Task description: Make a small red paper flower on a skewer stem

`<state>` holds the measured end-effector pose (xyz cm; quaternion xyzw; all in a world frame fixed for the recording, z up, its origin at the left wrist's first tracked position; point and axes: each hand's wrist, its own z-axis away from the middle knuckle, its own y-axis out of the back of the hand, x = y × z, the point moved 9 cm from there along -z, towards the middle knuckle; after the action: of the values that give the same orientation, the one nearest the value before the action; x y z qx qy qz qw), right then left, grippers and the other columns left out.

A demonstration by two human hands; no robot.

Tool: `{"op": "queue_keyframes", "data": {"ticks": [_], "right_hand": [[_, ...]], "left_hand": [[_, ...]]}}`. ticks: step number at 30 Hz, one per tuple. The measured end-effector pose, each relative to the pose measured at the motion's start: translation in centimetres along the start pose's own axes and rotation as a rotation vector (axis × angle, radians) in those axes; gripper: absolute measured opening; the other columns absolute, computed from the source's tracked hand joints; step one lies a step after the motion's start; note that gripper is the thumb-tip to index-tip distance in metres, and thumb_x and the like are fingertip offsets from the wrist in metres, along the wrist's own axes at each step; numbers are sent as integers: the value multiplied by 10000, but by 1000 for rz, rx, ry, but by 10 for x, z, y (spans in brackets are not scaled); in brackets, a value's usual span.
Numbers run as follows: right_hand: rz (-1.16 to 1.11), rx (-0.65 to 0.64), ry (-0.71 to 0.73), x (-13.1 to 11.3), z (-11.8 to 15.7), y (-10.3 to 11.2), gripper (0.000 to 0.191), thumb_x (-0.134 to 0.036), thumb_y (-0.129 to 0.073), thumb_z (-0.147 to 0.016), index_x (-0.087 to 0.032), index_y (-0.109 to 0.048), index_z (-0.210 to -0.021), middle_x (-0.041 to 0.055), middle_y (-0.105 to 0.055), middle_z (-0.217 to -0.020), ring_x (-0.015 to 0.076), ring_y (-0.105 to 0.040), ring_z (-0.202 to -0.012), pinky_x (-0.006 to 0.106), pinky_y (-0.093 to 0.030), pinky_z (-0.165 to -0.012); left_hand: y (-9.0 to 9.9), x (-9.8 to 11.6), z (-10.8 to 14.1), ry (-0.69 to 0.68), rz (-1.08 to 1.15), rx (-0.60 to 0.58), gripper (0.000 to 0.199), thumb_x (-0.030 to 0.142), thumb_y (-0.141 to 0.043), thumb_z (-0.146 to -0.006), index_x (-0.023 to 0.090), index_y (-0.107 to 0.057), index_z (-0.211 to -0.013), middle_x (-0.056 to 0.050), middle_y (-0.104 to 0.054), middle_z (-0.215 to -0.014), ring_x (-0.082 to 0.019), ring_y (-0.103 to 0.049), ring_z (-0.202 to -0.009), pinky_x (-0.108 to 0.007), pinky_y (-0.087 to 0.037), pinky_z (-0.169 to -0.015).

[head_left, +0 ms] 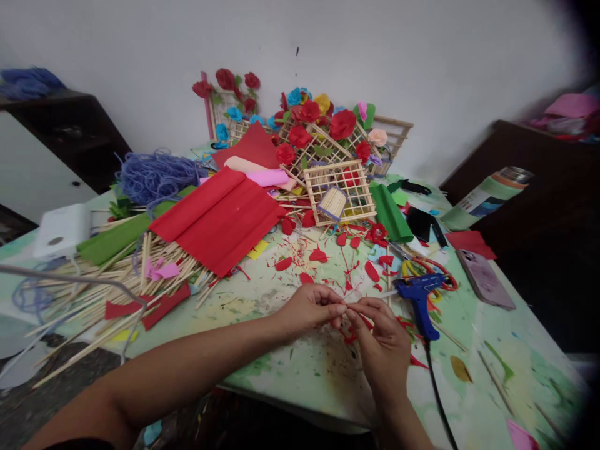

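Over the front of the table, my left hand and my right hand meet with their fingertips pinched together. Whatever they pinch is too small and covered by the fingers to make out. Scraps of red paper show just below and between the fingers; I cannot tell whether any of it is held. A blue glue gun lies right of my right hand, its nozzle end toward the hands. Cut red paper petals are scattered beyond the fingertips.
A red paper sheet covers part of a pile of thin wooden sticks on the left. Stick lattices with paper flowers lean at the back. Blue yarn, scissors, a phone and a bottle surround the work area.
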<state>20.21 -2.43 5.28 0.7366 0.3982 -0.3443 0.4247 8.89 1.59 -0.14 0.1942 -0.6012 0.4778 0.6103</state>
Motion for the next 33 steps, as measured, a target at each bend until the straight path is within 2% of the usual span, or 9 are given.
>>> {"op": "queue_keyframes", "data": {"ticks": [7, 13, 17, 19, 24, 27, 30, 33], "right_hand": [[-5, -12, -16, -4, 0, 0, 140, -282, -563, -848, -193, -591, -744, -3, -565, -780, 132, -536, -731, 258, -408, -671], [-72, 67, -19, 0, -8, 15, 193, -290, -474, -898, -192, -559, -756, 3, -541, -780, 137, -509, -763, 261, -403, -685], [-7, -52, 12, -4, -9, 3, 135, -310, -589, -828, -204, -670, -853, 33, -588, -858, 167, -559, -836, 296, -438, -735], [22, -90, 6, -5, -7, -3, 158, -306, -641, -788, -225, -712, -904, 42, -598, -871, 173, -578, -828, 296, -455, -709], [0, -60, -40, 1, -3, -4, 111, -313, -680, -750, -223, -729, -792, 30, -600, -789, 165, -585, -748, 278, -457, -638], [-73, -88, -130, 12, -2, -6, 164, -347, -657, -767, -190, -676, -722, 23, -591, -769, 156, -566, -723, 268, -445, -633], [-126, -6, -233, 21, -4, 1, 222, -393, -580, -820, -182, -616, -759, 4, -560, -727, 139, -523, -674, 259, -426, -625], [-73, 91, -216, 19, -8, 12, 242, -409, -536, -842, -183, -604, -789, 10, -564, -748, 148, -519, -710, 272, -420, -664]], "left_hand": [[-2, -1, -2, 0, -1, -26, 300, 391, -719, -667, 115, -634, -748, 20, -585, -525, -29, -365, -390, -198, -227, -415], [0, -1, -2, -7, -1, 8, 289, 386, -706, -683, 115, -628, -749, 20, -600, -536, -18, -329, -375, -196, -221, -416], [0, -2, -1, -5, 30, 10, 287, 374, -722, -662, 117, -624, -743, 20, -597, -527, -26, -356, -386, -196, -234, -427], [0, -1, -2, -14, 67, 15, 300, 381, -734, -640, 120, -618, -732, 18, -596, -525, -38, -394, -401, -198, -254, -440], [0, 1, -2, -12, 80, 36, 334, 399, -767, -581, 129, -599, -685, 12, -590, -517, -84, -493, -471, -209, -304, -478], [-1, 0, -2, -7, 51, 10, 327, 392, -768, -585, 127, -611, -693, 3, -604, -541, -96, -524, -504, -213, -321, -499], [0, 1, -3, -29, 28, 9, 332, 404, -760, -597, 121, -627, -707, -9, -620, -562, -98, -533, -518, -217, -333, -517], [-1, 1, -3, -40, 31, -2, 331, 407, -756, -604, 120, -631, -709, -8, -619, -556, -100, -541, -529, -225, -363, -554]]}}
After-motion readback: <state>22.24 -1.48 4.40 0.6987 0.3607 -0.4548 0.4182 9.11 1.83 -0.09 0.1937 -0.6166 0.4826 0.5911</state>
